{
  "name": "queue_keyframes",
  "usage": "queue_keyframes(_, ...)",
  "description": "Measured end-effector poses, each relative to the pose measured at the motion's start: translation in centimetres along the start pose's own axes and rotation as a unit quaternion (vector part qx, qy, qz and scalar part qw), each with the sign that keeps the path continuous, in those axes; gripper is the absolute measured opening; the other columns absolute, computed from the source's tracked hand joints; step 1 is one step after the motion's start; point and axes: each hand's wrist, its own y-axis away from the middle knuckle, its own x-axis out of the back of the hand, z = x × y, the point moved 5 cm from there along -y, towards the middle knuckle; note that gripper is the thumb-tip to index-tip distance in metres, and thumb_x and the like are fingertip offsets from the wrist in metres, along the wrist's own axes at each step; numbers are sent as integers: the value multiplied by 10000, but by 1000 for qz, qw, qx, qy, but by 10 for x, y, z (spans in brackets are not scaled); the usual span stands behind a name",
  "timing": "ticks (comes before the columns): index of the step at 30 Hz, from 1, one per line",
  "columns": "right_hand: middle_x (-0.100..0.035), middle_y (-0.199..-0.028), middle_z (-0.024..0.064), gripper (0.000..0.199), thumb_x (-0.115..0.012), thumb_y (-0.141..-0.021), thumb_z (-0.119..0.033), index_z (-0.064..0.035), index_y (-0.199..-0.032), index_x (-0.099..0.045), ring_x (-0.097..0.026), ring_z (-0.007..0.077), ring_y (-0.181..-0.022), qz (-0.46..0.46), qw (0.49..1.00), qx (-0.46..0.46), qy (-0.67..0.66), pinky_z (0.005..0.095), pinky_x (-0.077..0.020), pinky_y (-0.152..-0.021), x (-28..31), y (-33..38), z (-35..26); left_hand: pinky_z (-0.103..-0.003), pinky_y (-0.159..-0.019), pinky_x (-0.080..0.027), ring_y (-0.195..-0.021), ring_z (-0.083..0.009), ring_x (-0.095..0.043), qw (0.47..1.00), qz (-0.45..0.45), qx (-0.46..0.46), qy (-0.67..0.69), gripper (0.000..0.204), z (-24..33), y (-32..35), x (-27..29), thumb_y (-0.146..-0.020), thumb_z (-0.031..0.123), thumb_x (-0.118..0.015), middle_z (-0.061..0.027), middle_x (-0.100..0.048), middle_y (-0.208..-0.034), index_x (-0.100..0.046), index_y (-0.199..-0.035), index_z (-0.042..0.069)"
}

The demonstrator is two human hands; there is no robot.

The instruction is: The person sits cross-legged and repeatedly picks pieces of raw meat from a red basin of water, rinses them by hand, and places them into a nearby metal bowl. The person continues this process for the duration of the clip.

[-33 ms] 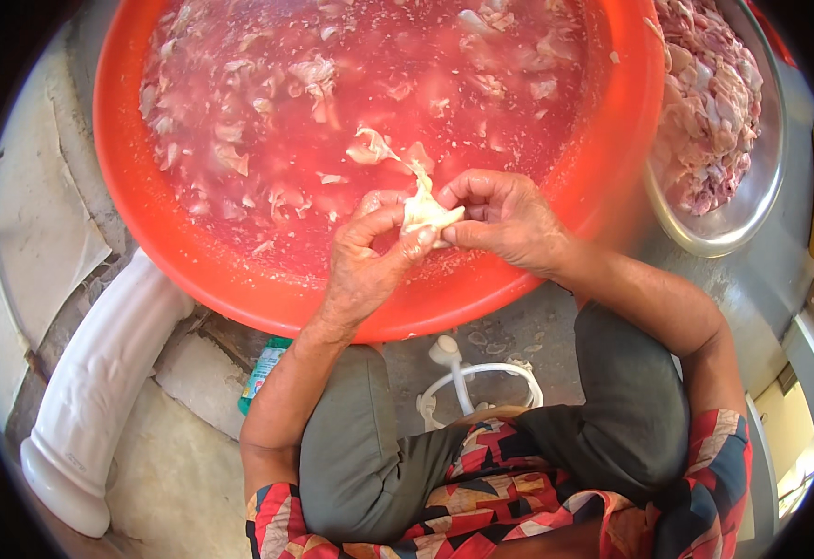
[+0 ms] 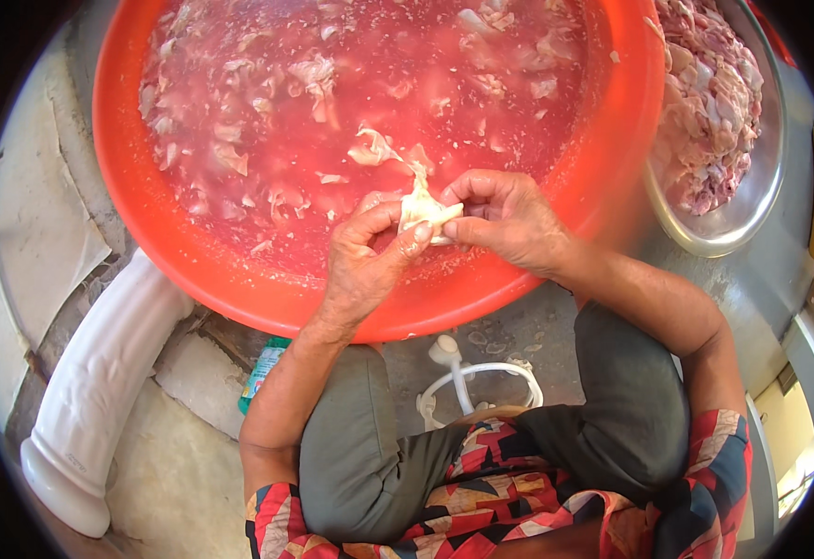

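Observation:
A pale, wet piece of raw meat (image 2: pixel 418 207) is stretched between my hands over the near side of a big red tub (image 2: pixel 230 296). My left hand (image 2: pixel 370 256) pinches it between thumb and fingers. From the right, my right hand (image 2: pixel 509 222) grips its other edge with thumb and forefinger. A thin strand runs from its top toward a loose pale scrap (image 2: pixel 373 147) at the water's surface. Pinkish-red water fills the tub, with many similar pieces and small white bits floating in it.
To the right of the tub, a metal tray (image 2: pixel 700 244) bears a heap of raw meat (image 2: pixel 710 102). A white ceramic pedestal (image 2: pixel 104 391) lies at the left. Beside my left forearm stands a green bottle (image 2: pixel 260 377). White tubing (image 2: pixel 468 374) sits between my knees.
My left hand and the piece of meat have shifted very slightly left. Both hands keep their hold on it.

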Motion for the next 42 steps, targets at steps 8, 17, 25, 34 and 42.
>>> queue_keyframes(8,-602,-830,50,162,-541,-787,18,21,-949,-555,-582,86,-735,3,1000,-9,27,225,-481,-622,3,3,-2,-250,-801,-468,-919,-105,-554,992,-17,44,120,291,1,1,-6,-812,-25,-597,-52,-593,-1010,-558,-1100,-19)
queue_keyframes(17,-603,-829,49,163,-558,-776,20,22,-939,-554,-581,90,-748,-13,1000,-13,-13,225,-478,-632,3,3,1,-294,-884,-453,-990,-135,-554,984,-28,56,164,433,-1,0,-5,-757,-103,-566,-59,-578,-1076,-509,-1175,-8)
queue_keyframes(25,-593,-844,27,146,-603,-796,-10,-22,-926,-538,-570,72,-751,-21,999,-32,19,211,-461,-665,-1,0,4,-289,-874,-459,-991,-129,-553,984,-69,35,160,444,-1,2,-10,-754,-90,-581,-52,-571,-1085,-507,-1182,-2)
queue_keyframes(34,-605,-918,42,212,-588,-774,-23,1,-986,-585,-572,119,-861,-79,961,13,265,274,-463,-764,-6,8,-15,-257,-699,-502,-806,-114,-585,994,-19,31,99,143,-8,2,5,-834,26,-564,-60,-596,-917,-579,-973,1)
queue_keyframes(42,-614,-915,105,294,-586,-739,-41,-3,-1029,-562,-586,207,-828,-95,891,290,336,329,-465,-755,-21,-8,-30,-210,-634,-437,-723,-53,-508,994,-62,82,-44,123,11,18,7,-798,22,-604,-7,-577,-808,-584,-912,-19)
